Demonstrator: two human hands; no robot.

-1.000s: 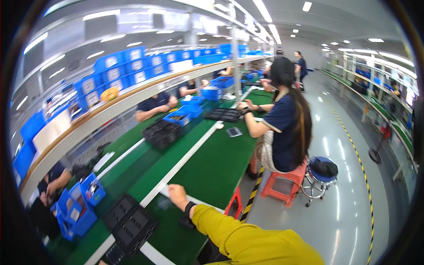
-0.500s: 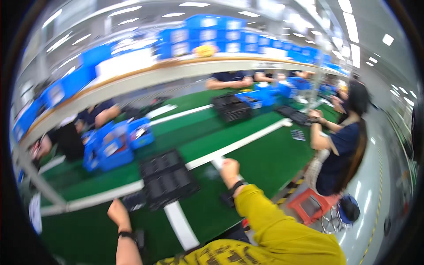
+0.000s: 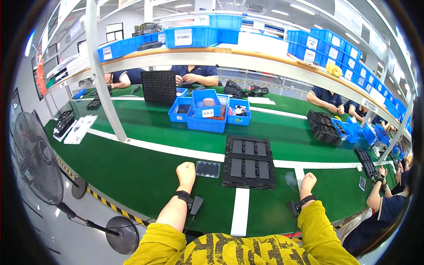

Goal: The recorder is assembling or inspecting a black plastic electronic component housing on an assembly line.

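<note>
Both of my hands are closed into fists above the green tabletop, and no object shows in either. My left hand [image 3: 186,173] is nearest to a small clear case [image 3: 207,169] of dark strips, just to its right. Between my hands, a black plastic tray [image 3: 248,182] lies flat, with several dark rectangular plates set in its slots. My right hand [image 3: 308,184] is apart from the tray, beside a white strip on the table. Each wrist wears a black band with a small dark device.
Beyond the tray stand blue bins [image 3: 207,124], an upright black crate [image 3: 159,87] and stacked black trays [image 3: 323,128]. A shelf [image 3: 260,58] on white posts crosses above the table. A fan [image 3: 39,154] stands at left. Co-workers sit opposite and at right.
The view has turned left and levelled, bringing the fan and the table's left end into sight. Both hands stay in fists on either side of the black tray.
</note>
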